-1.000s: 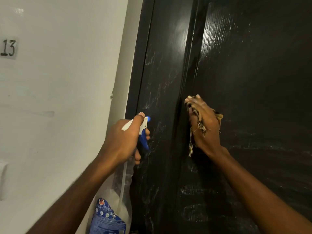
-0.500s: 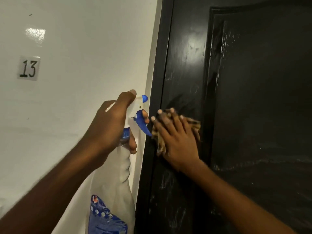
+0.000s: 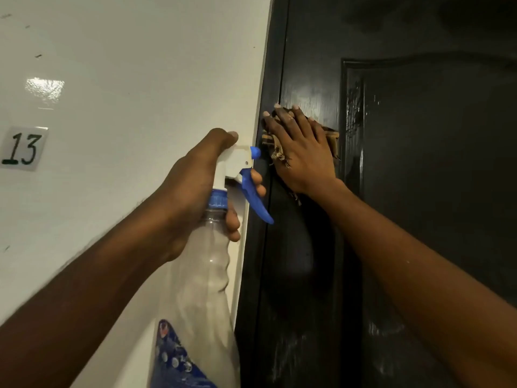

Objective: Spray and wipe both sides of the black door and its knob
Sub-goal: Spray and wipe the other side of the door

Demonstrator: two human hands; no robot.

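Note:
The black door (image 3: pixel 419 191) fills the right half of the view, glossy and streaked with wet marks. My right hand (image 3: pixel 302 152) lies flat with straight fingers on a brown frayed cloth (image 3: pixel 331 138), pressing it against the door's left stile near the black frame (image 3: pixel 275 79). My left hand (image 3: pixel 195 186) grips the neck of a clear spray bottle (image 3: pixel 204 275) with a white head and blue trigger (image 3: pixel 251 191), held just left of the frame. No knob is in view.
A white wall (image 3: pixel 140 79) takes up the left half. A small label with the number 13 (image 3: pixel 23 148) is stuck on it at the far left.
My right hand has slid the cloth from the door panel left onto the stile and then upward. The left hand has raised the spray bottle, and the view has shifted up.

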